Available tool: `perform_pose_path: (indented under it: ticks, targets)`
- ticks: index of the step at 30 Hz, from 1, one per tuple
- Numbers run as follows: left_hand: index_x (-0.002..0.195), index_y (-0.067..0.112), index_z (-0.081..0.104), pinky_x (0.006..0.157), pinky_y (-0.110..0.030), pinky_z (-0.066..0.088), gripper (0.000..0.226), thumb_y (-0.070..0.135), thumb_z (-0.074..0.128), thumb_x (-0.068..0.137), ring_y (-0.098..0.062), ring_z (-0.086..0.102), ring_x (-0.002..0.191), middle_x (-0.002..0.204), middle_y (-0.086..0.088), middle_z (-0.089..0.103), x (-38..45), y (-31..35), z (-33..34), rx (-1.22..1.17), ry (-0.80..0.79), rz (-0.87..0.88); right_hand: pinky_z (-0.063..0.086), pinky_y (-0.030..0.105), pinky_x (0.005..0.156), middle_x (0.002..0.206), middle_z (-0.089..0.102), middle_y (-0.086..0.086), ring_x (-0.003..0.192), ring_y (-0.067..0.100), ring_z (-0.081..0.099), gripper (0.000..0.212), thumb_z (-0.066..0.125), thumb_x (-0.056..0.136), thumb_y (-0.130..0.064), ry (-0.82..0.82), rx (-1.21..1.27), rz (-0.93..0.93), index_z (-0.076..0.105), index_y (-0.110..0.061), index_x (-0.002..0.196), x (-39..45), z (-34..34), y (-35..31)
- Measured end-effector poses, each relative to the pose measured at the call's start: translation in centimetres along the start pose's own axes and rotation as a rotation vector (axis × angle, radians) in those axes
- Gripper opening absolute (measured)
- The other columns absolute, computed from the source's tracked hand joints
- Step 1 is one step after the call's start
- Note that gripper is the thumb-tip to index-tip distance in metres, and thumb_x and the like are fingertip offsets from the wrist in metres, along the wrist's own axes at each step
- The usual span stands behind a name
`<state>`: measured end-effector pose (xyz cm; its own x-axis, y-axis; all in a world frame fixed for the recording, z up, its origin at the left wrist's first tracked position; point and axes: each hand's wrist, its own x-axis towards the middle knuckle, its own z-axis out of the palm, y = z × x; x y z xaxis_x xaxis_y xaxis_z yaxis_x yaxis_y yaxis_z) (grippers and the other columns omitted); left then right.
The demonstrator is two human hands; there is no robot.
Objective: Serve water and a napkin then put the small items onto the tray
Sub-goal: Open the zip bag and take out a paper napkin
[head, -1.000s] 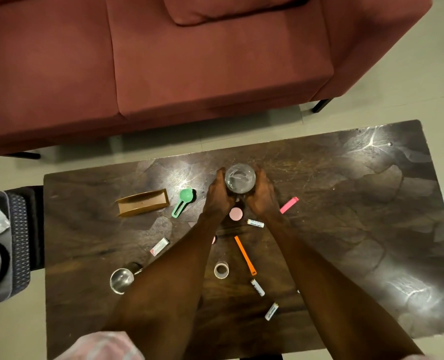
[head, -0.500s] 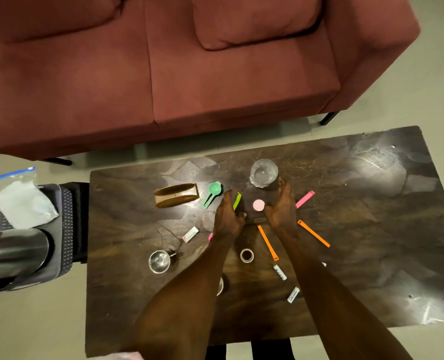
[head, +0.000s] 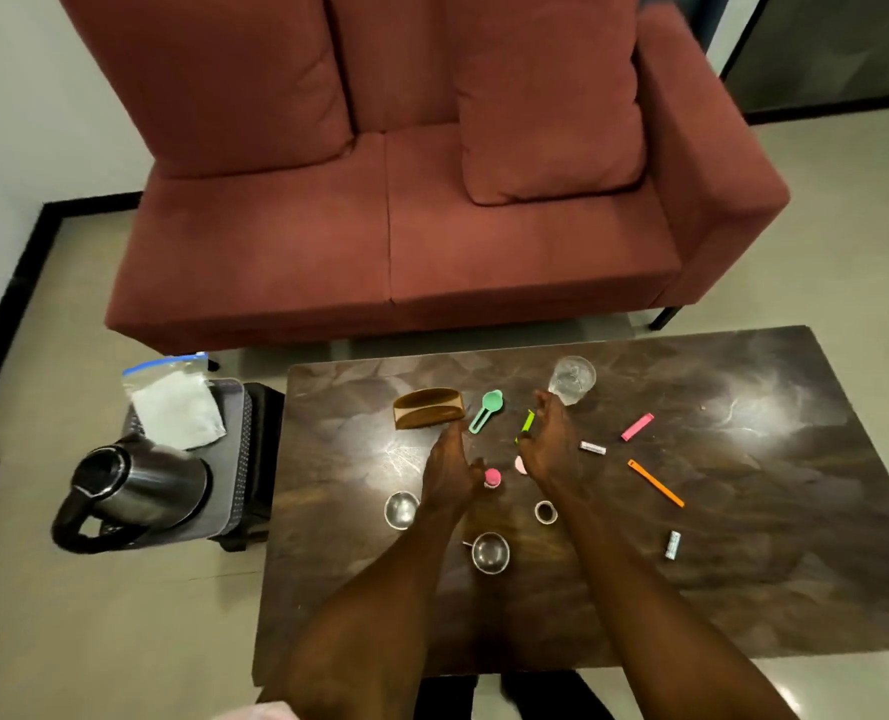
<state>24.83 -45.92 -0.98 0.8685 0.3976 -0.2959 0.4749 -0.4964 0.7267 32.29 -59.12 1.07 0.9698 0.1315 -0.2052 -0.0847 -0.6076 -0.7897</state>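
Note:
A clear glass of water (head: pixel 571 379) stands alone near the far edge of the dark table (head: pixel 743 537). My left hand (head: pixel 450 472) and my right hand (head: pixel 548 444) hover over the table middle with relaxed fingers, holding nothing. Between them lie a pink cap (head: pixel 492 477) and a lime clip (head: pixel 526 423). A brown wooden tray (head: pixel 428 407) and a green scoop (head: pixel 486 410) lie to the left. Two small steel cups (head: pixel 401 509) (head: pixel 490 552), a tape ring (head: pixel 545 512), a pink stick (head: pixel 637 426) and an orange stick (head: pixel 655 482) are scattered around.
A steel kettle (head: pixel 135 485) lies on a grey stool (head: pixel 234 459) left of the table, beside a zip bag of white napkins (head: pixel 174 400). A red sofa (head: pixel 432 200) stands beyond the table. Small white tubes (head: pixel 593 448) (head: pixel 672 544) lie at right.
Both hands let go of the glass, left it standing near the far edge and drew back toward me. My view lifted and swung left, showing the kettle and napkin bag.

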Motion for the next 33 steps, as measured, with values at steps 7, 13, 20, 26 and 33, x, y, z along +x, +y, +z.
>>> perform_pose_path:
  ticks: [7, 13, 20, 26, 33]
  targets:
    - [0.134, 0.011, 0.044, 0.093, -0.035, 0.047, 0.058, 0.021, 0.07, 0.083, -0.027, 0.056, 0.118, 0.129, -0.008, 0.058, -3.1, -0.8, -6.4, 0.046, 0.177, -0.091, 0.042, 0.039, 0.104, 0.133, 0.056, 0.014, 0.124, 0.031, 0.052, 0.065, 0.067, 0.073, 0.005, -0.157, -0.036, -0.119, 0.05, -0.008, 0.134, -1.6, 2.3, -6.4]
    - [0.134, 0.013, 0.048, 0.1, -0.037, 0.047, 0.059, 0.018, 0.073, 0.081, -0.025, 0.055, 0.121, 0.133, -0.007, 0.057, -5.1, -2.6, -12.3, -0.009, 0.381, -0.159, 0.047, 0.038, 0.096, 0.128, 0.059, 0.008, 0.119, 0.028, 0.056, 0.061, 0.071, 0.075, -0.005, -0.326, -0.089, -0.215, 0.051, -0.016, 0.131, -3.1, 6.3, -10.8]
    - [0.119, 0.012, 0.056, 0.085, -0.027, 0.044, 0.043, 0.014, 0.071, 0.079, -0.025, 0.061, 0.108, 0.116, -0.007, 0.065, -6.0, -7.4, -21.8, -0.038, 0.54, -0.193, 0.046, 0.037, 0.099, 0.13, 0.058, 0.008, 0.123, 0.027, 0.052, 0.052, 0.064, 0.077, -0.004, -0.533, -0.151, -0.409, 0.055, -0.014, 0.127, -5.1, 14.4, -16.8]
    - [0.12, 0.011, 0.055, 0.089, -0.032, 0.046, 0.046, 0.024, 0.068, 0.078, -0.021, 0.057, 0.109, 0.118, -0.005, 0.062, -1.2, -12.7, -29.4, -0.078, 0.601, -0.237, 0.048, 0.035, 0.092, 0.126, 0.059, 0.006, 0.116, 0.025, 0.055, 0.041, 0.06, 0.079, -0.007, -0.623, -0.212, -0.471, 0.058, -0.014, 0.12, -3.5, 22.5, -22.4]
    - [0.123, 0.011, 0.055, 0.095, -0.039, 0.045, 0.042, 0.014, 0.068, 0.083, -0.026, 0.056, 0.117, 0.124, -0.007, 0.061, 9.8, -21.5, -36.2, -0.034, 0.591, -0.283, 0.049, 0.036, 0.089, 0.115, 0.064, 0.003, 0.107, 0.024, 0.059, 0.026, 0.062, 0.083, -0.014, -0.636, -0.203, -0.492, 0.061, -0.016, 0.109, 2.6, 35.2, -27.9]
